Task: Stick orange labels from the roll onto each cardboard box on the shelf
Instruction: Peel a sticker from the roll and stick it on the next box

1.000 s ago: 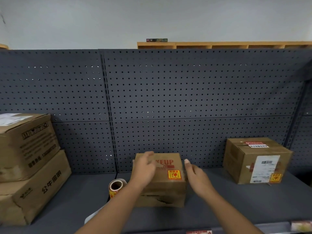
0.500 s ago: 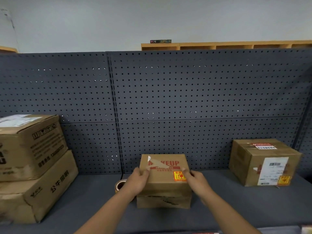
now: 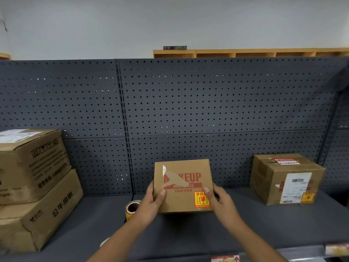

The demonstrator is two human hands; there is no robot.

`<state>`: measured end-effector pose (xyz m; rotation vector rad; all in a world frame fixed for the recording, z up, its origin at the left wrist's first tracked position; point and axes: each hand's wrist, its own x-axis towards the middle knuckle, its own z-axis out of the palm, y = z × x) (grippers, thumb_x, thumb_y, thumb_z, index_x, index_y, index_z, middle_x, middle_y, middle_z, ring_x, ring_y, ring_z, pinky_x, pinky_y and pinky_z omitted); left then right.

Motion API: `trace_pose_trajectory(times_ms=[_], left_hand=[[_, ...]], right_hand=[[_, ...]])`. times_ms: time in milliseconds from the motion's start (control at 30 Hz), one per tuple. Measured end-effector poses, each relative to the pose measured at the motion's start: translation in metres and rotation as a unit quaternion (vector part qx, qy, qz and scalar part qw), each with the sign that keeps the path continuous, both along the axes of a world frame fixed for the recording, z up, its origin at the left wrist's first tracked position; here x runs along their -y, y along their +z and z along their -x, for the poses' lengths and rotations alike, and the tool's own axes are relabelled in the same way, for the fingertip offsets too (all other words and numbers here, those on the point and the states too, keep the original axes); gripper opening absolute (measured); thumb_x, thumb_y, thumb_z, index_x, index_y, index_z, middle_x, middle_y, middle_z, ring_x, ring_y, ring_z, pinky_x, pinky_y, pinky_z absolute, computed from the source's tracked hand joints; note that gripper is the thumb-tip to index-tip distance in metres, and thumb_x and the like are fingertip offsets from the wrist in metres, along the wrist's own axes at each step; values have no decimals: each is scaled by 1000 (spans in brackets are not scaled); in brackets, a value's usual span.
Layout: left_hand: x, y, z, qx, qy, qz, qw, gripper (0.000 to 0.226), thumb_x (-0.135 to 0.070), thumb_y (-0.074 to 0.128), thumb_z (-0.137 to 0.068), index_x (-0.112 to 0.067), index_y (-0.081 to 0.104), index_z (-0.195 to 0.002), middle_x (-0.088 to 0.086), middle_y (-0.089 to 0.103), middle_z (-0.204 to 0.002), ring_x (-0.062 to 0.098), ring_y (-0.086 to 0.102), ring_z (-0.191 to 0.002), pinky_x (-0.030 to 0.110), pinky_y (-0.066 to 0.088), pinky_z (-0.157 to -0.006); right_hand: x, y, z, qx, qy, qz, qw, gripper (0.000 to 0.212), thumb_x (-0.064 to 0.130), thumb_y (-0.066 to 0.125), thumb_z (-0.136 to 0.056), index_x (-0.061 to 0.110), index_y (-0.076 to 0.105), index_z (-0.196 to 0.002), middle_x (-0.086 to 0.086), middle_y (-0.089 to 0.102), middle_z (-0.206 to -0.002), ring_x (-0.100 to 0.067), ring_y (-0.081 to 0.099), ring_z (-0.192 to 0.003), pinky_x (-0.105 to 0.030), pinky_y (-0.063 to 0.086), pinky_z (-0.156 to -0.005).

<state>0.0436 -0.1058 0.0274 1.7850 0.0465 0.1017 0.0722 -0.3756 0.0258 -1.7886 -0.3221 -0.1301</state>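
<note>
Now both hands grip the small box (image 3: 182, 186) at centre: left hand (image 3: 151, 203) at its nine o'clock edge, right hand (image 3: 221, 201) at three o'clock, fingers curled round it. Its orange label (image 3: 201, 199) sits at five o'clock; the label roll (image 3: 132, 208) stands on the shelf (image 3: 283, 224) at the box's eight o'clock.

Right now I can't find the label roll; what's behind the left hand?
The label roll stands on the shelf behind the left hand, which covers its right side.
</note>
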Motion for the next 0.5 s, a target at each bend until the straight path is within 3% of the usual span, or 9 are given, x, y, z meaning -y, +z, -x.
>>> trace_pose_trajectory(times_ms=[133, 200, 333, 400, 500], left_hand=[[-1, -9, 1, 5, 5, -11, 1000, 68, -23, 65, -101, -30, 28, -156, -18, 55, -141, 9, 50, -135, 33, 42, -114], [-2, -17, 4, -2, 12, -21, 1000, 71, -8, 67, -98, -28, 27, -154, -19, 54, -138, 11, 49, -136, 33, 42, -114], [-2, -37, 9, -16, 23, -73, 997, 74, -6, 73, -93, -35, 31, -147, -21, 56, -136, 12, 50, -138, 42, 44, -117], [2, -37, 11, -19, 33, -93, 995, 71, -8, 74, -93, -35, 33, -144, -21, 57, -132, 14, 50, -138, 40, 44, -116], [13, -29, 20, 3, 91, -106, 990, 69, -11, 75, -92, -26, 34, -145, -6, 50, -140, 20, 46, -139, 37, 42, -115]], right_hand=[[3, -6, 12, 22, -9, 13, 1000, 39, 33, 64, -101, 36, 58, -139, 17, 56, -132, 9, 57, -119, -8, 49, -93], [7, -21, 15, 8, -13, 37, 999, 47, 25, 68, -99, 33, 51, -141, 13, 53, -137, 4, 54, -126, -10, 46, -100], [11, -44, 22, -52, -12, 61, 997, 49, 12, 69, -97, 33, 44, -135, 7, 57, -137, -13, 54, -132, -24, 45, -108], [11, -47, 25, -61, -12, 68, 996, 48, 16, 71, -97, 36, 45, -132, 12, 60, -133, -11, 55, -131, -24, 46, -107], [13, -34, 33, -60, -5, 56, 997, 47, 42, 72, -93, 34, 48, -133, 19, 62, -127, 0, 59, -121, -17, 49, -95]])
